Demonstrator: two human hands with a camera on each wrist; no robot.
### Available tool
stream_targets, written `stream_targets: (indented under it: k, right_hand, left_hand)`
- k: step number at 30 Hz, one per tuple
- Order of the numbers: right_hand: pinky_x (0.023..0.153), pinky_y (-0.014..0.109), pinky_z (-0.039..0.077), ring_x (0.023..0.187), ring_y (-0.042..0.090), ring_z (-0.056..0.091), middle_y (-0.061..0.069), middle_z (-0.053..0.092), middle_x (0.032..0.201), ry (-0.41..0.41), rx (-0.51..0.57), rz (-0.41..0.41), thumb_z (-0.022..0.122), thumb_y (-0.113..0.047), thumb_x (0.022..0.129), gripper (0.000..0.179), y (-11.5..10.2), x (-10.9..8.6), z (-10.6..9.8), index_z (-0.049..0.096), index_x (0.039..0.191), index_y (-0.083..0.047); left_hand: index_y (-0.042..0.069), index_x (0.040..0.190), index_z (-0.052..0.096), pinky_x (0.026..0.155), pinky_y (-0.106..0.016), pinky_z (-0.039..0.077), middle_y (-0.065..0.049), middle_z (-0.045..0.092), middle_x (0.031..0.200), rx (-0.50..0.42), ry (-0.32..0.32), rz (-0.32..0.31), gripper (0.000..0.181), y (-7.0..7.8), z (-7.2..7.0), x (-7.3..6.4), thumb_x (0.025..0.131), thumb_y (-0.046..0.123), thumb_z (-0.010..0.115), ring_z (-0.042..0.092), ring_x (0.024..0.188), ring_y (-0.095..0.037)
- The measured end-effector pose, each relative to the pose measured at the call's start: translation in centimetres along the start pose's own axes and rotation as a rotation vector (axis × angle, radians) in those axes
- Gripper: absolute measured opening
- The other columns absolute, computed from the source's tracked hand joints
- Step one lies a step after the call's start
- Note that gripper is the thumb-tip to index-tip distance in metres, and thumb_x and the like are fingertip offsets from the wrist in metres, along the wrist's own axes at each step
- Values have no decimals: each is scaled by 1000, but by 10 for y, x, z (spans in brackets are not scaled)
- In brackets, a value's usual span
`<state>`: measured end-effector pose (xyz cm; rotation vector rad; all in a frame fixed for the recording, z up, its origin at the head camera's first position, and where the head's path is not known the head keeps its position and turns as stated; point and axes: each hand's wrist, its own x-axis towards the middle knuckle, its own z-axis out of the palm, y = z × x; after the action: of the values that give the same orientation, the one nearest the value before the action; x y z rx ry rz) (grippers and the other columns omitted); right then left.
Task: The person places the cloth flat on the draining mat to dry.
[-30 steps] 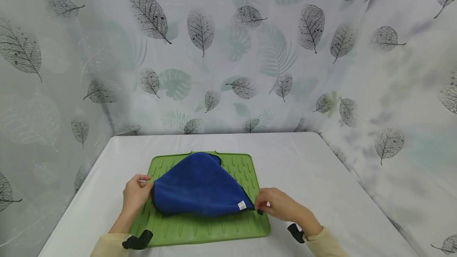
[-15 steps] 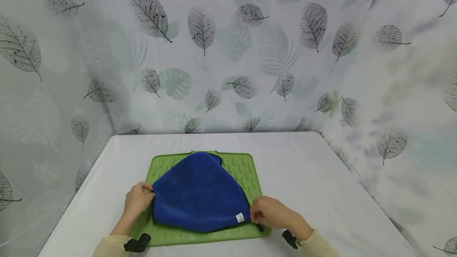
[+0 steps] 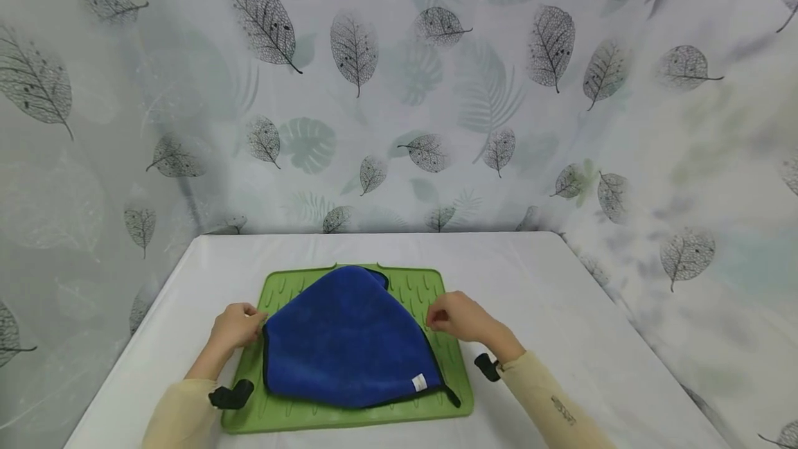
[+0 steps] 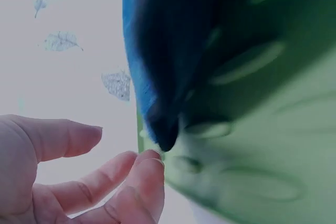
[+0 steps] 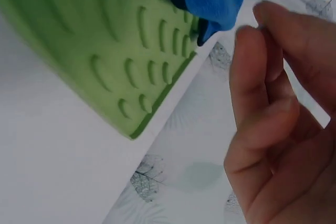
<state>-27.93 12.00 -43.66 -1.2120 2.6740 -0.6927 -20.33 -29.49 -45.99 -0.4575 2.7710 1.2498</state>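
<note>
A blue cloth (image 3: pixel 346 348) with black edging, a white tag (image 3: pixel 419 382) and a small black loop (image 3: pixel 453 397) lies partly folded on a green ridged mat (image 3: pixel 427 289). My left hand (image 3: pixel 235 326) is at the cloth's left corner. In the left wrist view its thumb stands apart from the fingertips (image 4: pixel 152 156), which sit right under the dark corner of the cloth (image 4: pixel 163 129). Over the mat's right side hovers my right hand (image 3: pixel 460 317), clear of the cloth. Its fingers (image 5: pixel 249 72) are loosely bent with nothing between them and the thumb.
The mat lies on a white-covered table (image 3: pixel 530 283). Behind and along the sides hang curtains (image 3: pixel 399 109) printed with leaves. Black wrist mounts (image 3: pixel 232 395) sit at both cuffs of the cream sleeves (image 3: pixel 551 404).
The cloth's near edge has been drawn down toward the front and laid on the mat. My right hand has let go of its right corner and moved up and away; my left hand has loosened.
</note>
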Motion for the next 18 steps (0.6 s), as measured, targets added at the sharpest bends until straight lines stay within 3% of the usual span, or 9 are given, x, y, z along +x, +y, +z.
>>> stream_targets:
  k: [5, 10, 14, 18]
  right_hand:
    - [61, 23, 50, 67, 8, 61, 5, 72, 81, 62, 44, 106, 69, -7, 88, 6, 11, 41, -7, 74, 88, -3]
    - [57, 26, 49, 64, 12, 62, 11, 74, 86, 103, 117, 291, 68, -10, 90, 9, 23, 76, -2, 75, 92, -4]
    - [58, 27, 50, 65, 16, 64, 9, 73, 88, 139, 155, 400, 68, -12, 92, 9, 29, 95, 6, 74, 93, -6]
    - [63, 29, 55, 71, 21, 68, 9, 71, 89, 154, 205, 462, 68, -12, 91, 10, 32, 110, 15, 74, 96, -5]
  left_hand:
    - [-11, 107, 60, 56, -27, 49, -16, 67, 81, 0, -9, -9, 33, 5, -8, 13, 96, 19, 52, 64, 67, -20]
    - [-11, 105, 60, 53, -25, 48, -14, 65, 77, -18, -35, -24, 32, 6, -9, 26, 96, 18, 52, 62, 63, -17]
    - [-6, 92, 60, 52, -24, 48, -13, 64, 74, -2, -81, -44, 23, 9, -8, 34, 95, 15, 53, 59, 57, -13]
    - [-8, 95, 59, 53, -26, 53, -14, 65, 73, 73, -131, -81, 24, 12, -8, 39, 94, 16, 55, 62, 56, -15]
